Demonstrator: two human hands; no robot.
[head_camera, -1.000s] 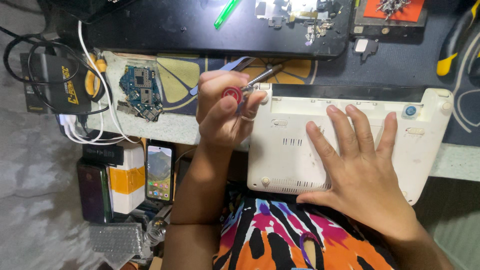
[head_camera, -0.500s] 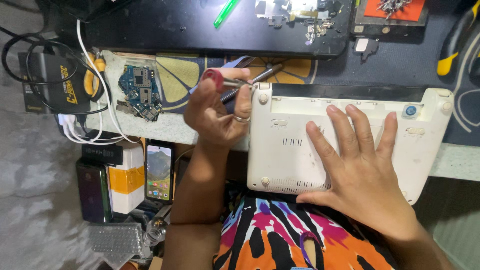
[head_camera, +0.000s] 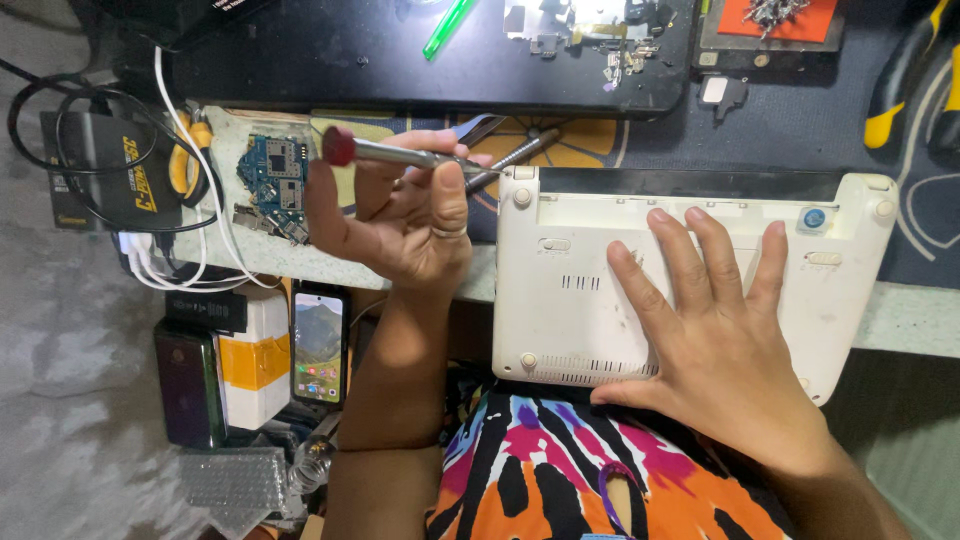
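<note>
While the white laptop (head_camera: 690, 270) lies underside-up across the front edge of the workbench (head_camera: 900, 320), overhanging toward the person's lap, it counts as item one: a pale plastic shell with vent slots, round screw wells at its corners and a blue dot near its far right corner.

Item two: right hand (head_camera: 715, 345), fingers (head_camera: 665, 240) spread wide and pressed flat on the shell, holding nothing.

Item three: left hand (head_camera: 405, 225), fingers curled closed around a slim metal screwdriver (head_camera: 400, 152) with a red end cap. Its long axis runs nearly level, left to right, cap outward and tip directed at the shell's far left corner screw well (head_camera: 522, 197) (tip just beside it; contact cannot be confirmed). The left hand is the nearer one to that corner.

Surroundings, left end of the workbench: blue circuit board (head_camera: 272, 172), white cables (head_camera: 200, 200), black power brick (head_camera: 110, 180). Far edge: black laptop (head_camera: 400, 60), green pen (head_camera: 445, 28), orange tray (head_camera: 775, 18). Below the bench: lit phone (head_camera: 320, 343).
</note>
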